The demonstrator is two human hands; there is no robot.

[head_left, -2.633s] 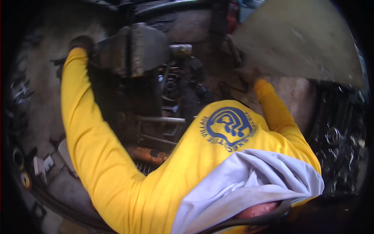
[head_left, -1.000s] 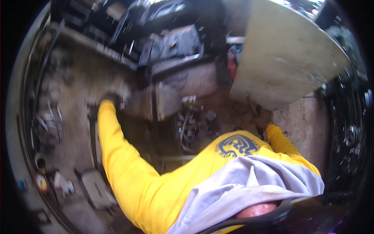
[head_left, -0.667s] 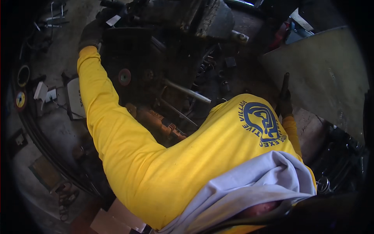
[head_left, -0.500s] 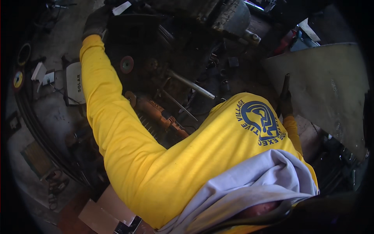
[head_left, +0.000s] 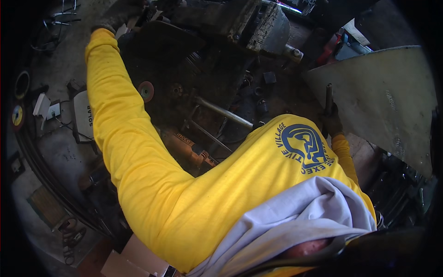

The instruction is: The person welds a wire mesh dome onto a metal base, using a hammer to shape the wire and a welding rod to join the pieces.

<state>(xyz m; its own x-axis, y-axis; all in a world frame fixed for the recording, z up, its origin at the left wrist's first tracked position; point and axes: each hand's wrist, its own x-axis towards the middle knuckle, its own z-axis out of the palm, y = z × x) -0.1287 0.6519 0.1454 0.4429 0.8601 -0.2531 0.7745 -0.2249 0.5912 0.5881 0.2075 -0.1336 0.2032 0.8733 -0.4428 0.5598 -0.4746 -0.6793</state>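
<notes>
Head view: the yellow-sleeved left arm (head_left: pixel 131 124) is outstretched, its left hand (head_left: pixel 115 17) beyond the orange cylindrical power tool (head_left: pixel 187 148), grip too dark to tell; right of that tool, the right hand (head_left: pixel 331 122) clasps a slim dark rod (head_left: pixel 329 96).

Head camera (a fisheye) looks down; sleeves (head_left: pixel 138 147) near, hands (head_left: pixel 332 123) farther.

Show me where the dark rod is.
In the head view, the dark rod is right of centre, in the right hand, near the large pale sheet.
</notes>
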